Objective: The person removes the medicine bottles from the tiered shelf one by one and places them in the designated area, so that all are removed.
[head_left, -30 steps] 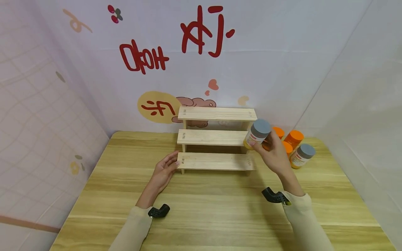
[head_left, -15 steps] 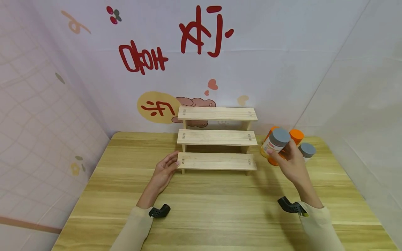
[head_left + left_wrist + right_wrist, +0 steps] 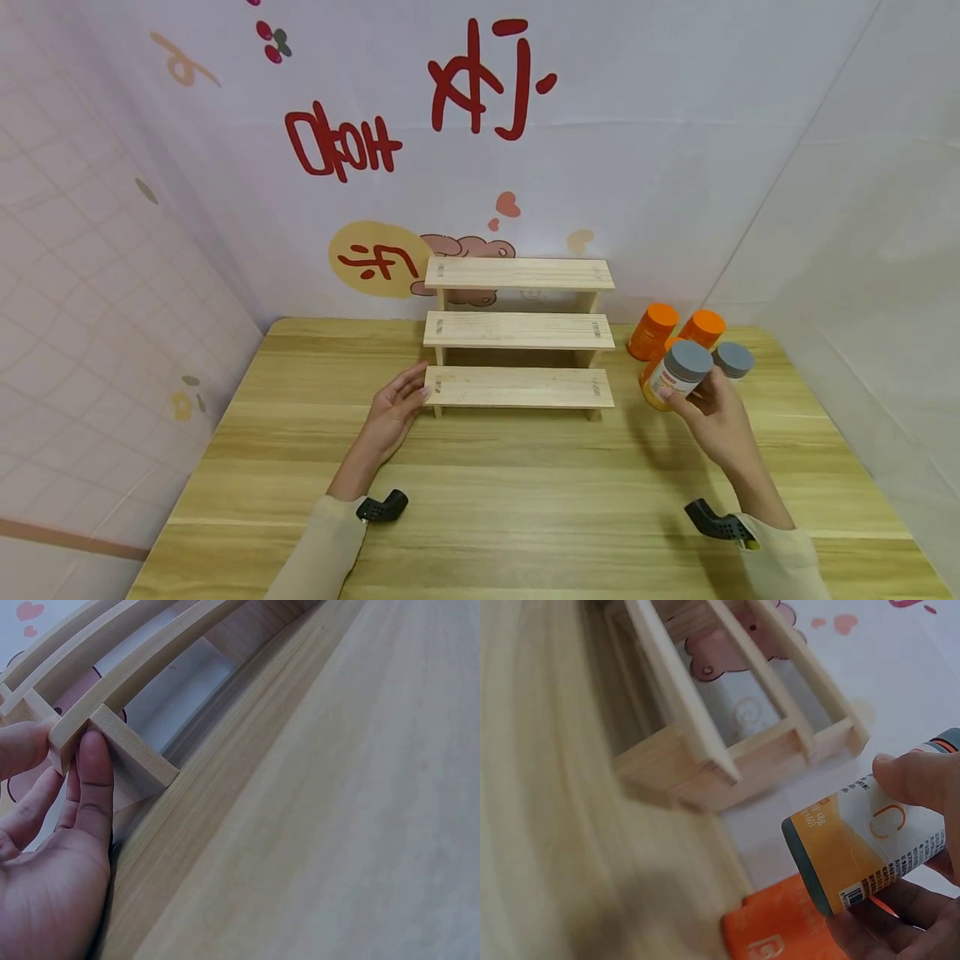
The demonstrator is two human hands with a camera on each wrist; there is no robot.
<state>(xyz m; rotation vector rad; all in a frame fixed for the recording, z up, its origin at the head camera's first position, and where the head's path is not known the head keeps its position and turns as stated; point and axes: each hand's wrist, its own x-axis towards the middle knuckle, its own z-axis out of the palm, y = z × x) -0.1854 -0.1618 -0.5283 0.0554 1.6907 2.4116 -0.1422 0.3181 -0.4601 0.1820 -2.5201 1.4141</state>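
Observation:
A three-tier wooden display shelf (image 3: 517,387) stands against the wall. My left hand (image 3: 393,414) pinches the left end of its lowest board, thumb on top and fingers underneath, as the left wrist view shows. Off the shelf's right side, my right hand (image 3: 716,421) grips a grey-lidded supplement bottle (image 3: 672,382) with a white and yellow label. In the right wrist view this bottle (image 3: 862,840) is tilted, thumb on one side and fingers on the other. It overlaps an orange bottle (image 3: 651,367) in the head view and hides most of it.
Two more orange bottles (image 3: 654,330) (image 3: 703,328) stand at the table's back right. Beside them is another grey-lidded bottle (image 3: 733,358), partly behind my right hand. A printed cloth wall (image 3: 660,167) rises behind the wooden table (image 3: 480,508).
My right hand has carried the grey-lidded bottle rightward and down, from before the shelf's right end to over the bottle group. My left hand has kept its hold on the shelf.

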